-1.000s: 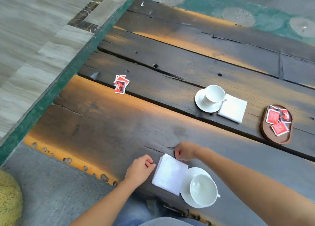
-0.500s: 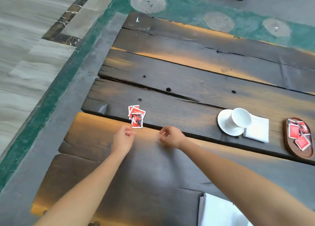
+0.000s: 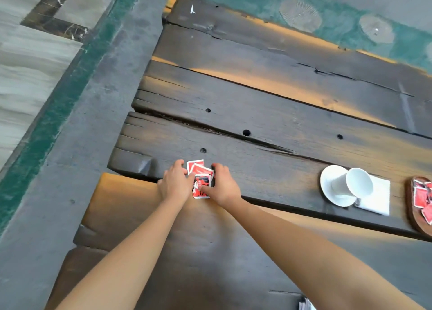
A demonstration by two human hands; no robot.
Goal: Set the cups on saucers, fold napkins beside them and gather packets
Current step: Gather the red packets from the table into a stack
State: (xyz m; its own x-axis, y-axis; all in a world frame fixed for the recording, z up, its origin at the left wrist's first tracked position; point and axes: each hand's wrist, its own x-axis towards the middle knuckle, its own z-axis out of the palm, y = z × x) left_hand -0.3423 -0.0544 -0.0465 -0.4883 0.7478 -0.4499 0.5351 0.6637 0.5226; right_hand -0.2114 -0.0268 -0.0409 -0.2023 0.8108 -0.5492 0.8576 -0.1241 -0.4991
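A small pile of red and white packets lies near the left end of the dark plank table. My left hand presses against the pile's left side and my right hand against its right side, fingers curled around the packets. Further right, a white cup stands on a white saucer with a folded white napkin beside it. A brown wooden tray with more red packets sits at the right edge. A corner of the near napkin shows at the bottom.
The table's left end drops off to a grey stone border and a green strip of floor. Gaps and round holes mark the planks. Round patterned discs lie on the green floor beyond the far edge.
Both hands left the near napkin and cup, reached forward to the left, and now close on the loose packets from both sides. The view shifted forward, so the near cup is out of sight.
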